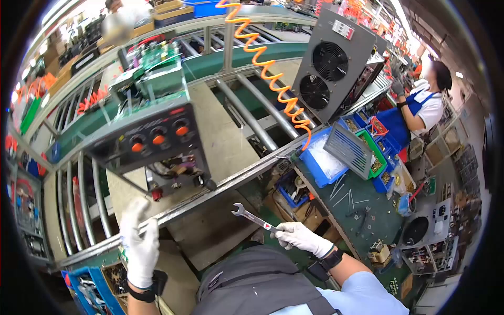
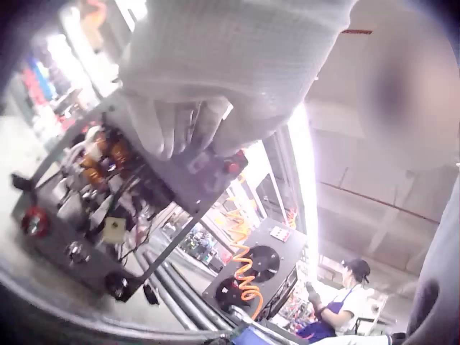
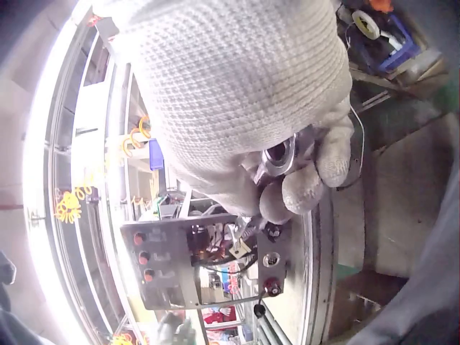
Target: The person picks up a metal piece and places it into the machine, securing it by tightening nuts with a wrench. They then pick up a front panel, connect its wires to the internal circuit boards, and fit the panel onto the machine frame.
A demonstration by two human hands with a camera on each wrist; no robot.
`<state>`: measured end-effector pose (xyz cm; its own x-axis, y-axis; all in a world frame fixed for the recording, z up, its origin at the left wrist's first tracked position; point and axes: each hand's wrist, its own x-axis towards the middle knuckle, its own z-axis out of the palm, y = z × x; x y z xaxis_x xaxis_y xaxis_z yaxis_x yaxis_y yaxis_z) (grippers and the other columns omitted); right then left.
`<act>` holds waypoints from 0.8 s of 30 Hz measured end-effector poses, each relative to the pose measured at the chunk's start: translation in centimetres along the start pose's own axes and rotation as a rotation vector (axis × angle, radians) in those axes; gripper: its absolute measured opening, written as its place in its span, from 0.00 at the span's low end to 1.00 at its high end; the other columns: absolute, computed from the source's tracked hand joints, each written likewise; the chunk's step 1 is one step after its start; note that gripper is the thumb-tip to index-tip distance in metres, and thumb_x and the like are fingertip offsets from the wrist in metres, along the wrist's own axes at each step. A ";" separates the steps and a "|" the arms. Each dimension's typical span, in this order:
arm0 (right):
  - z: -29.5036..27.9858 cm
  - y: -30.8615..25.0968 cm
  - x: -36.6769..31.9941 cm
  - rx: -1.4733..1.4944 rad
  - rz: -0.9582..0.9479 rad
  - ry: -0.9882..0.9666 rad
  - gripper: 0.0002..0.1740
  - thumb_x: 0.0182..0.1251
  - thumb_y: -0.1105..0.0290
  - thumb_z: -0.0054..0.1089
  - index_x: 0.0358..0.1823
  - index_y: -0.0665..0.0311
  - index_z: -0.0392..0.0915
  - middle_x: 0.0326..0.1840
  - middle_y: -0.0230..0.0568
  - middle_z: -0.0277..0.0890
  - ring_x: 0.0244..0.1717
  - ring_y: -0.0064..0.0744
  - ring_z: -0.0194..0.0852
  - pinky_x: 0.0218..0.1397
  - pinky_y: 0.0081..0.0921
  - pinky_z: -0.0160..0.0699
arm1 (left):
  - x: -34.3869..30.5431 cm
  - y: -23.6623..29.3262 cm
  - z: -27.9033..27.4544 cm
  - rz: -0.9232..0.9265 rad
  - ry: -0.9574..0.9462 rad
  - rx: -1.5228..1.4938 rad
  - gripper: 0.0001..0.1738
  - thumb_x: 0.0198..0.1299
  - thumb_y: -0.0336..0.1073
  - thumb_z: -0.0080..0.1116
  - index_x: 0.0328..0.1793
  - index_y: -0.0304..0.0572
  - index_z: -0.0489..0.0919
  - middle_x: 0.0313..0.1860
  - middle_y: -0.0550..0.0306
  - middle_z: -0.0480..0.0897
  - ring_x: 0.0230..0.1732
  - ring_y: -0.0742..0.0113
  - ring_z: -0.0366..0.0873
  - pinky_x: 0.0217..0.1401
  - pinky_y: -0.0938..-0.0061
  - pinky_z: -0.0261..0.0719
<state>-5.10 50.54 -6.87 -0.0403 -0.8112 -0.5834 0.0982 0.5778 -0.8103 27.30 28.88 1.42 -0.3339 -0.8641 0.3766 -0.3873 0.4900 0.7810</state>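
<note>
My gloved right hand grips a metal combination wrench, its open jaw pointing up and left, away from the machine. In the right wrist view the fingers of the right hand curl round the wrench, whose ring end shows between them. My gloved left hand is raised at the bench edge, fingers loosely extended, holding nothing visible. It is just below a dark machine unit with orange knobs and exposed wiring. In the left wrist view the left hand overlaps the unit's panel; contact cannot be told.
Rollers run along the conveyor. A coiled orange hose hangs ahead, beside a tall cabinet with two fans. At right stand a blue tray, a slotted grey panel and screw bins. A person in a blue apron stands beyond.
</note>
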 end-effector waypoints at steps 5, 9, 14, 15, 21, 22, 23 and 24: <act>-3.2 0.7 1.9 -0.010 -0.050 0.041 0.13 0.73 0.61 0.55 0.45 0.63 0.78 0.28 0.24 0.72 0.28 0.12 0.67 0.29 0.15 0.69 | 12.3 10.9 3.2 0.523 0.168 0.415 0.26 0.57 0.23 0.52 0.65 0.34 0.73 0.66 0.44 0.73 0.69 0.51 0.68 0.73 0.63 0.62; -7.9 2.1 2.8 0.148 -0.009 0.062 0.14 0.71 0.61 0.54 0.47 0.64 0.78 0.27 0.26 0.72 0.27 0.16 0.69 0.29 0.20 0.72 | 22.2 8.5 9.9 0.311 0.044 0.375 0.23 0.68 0.35 0.53 0.67 0.36 0.72 0.64 0.46 0.75 0.64 0.56 0.72 0.68 0.69 0.66; -13.5 4.2 0.8 0.092 0.072 0.216 0.17 0.70 0.57 0.54 0.46 0.64 0.78 0.26 0.30 0.74 0.26 0.21 0.71 0.30 0.23 0.73 | 27.4 0.2 9.3 0.216 0.020 0.679 0.22 0.74 0.40 0.46 0.67 0.34 0.73 0.57 0.44 0.80 0.58 0.57 0.77 0.61 0.71 0.70; -14.3 4.7 0.5 0.082 0.089 0.235 0.17 0.70 0.57 0.54 0.46 0.64 0.78 0.26 0.31 0.74 0.26 0.21 0.71 0.30 0.24 0.73 | 28.8 -2.7 8.2 0.267 -0.034 0.878 0.22 0.74 0.36 0.43 0.71 0.37 0.69 0.63 0.44 0.76 0.62 0.58 0.74 0.66 0.70 0.68; -15.7 10.5 -0.3 0.019 0.225 0.393 0.15 0.68 0.57 0.52 0.39 0.60 0.81 0.24 0.32 0.76 0.25 0.23 0.74 0.28 0.28 0.71 | 30.6 -0.9 7.5 0.303 -0.195 1.121 0.24 0.74 0.31 0.40 0.75 0.41 0.65 0.66 0.46 0.73 0.65 0.58 0.71 0.72 0.70 0.62; -15.6 11.3 -0.7 -0.134 0.248 0.389 0.15 0.67 0.57 0.51 0.38 0.59 0.81 0.23 0.33 0.76 0.24 0.23 0.75 0.28 0.28 0.71 | 30.5 -0.8 7.3 0.341 -0.219 0.986 0.23 0.75 0.32 0.40 0.74 0.40 0.65 0.65 0.46 0.74 0.64 0.58 0.71 0.71 0.71 0.63; -15.4 11.8 -1.1 -0.287 0.261 0.381 0.16 0.67 0.56 0.50 0.36 0.58 0.81 0.22 0.33 0.76 0.24 0.24 0.75 0.27 0.28 0.70 | 30.8 -0.2 7.1 0.379 -0.236 0.855 0.23 0.75 0.32 0.41 0.74 0.40 0.66 0.64 0.47 0.74 0.63 0.58 0.72 0.70 0.73 0.63; -14.8 12.1 -1.8 -0.188 0.292 0.364 0.17 0.66 0.54 0.48 0.33 0.57 0.81 0.20 0.34 0.76 0.22 0.26 0.76 0.26 0.30 0.69 | 31.0 0.3 5.9 0.390 -0.233 0.875 0.23 0.75 0.32 0.41 0.74 0.40 0.66 0.64 0.47 0.74 0.63 0.58 0.72 0.70 0.73 0.63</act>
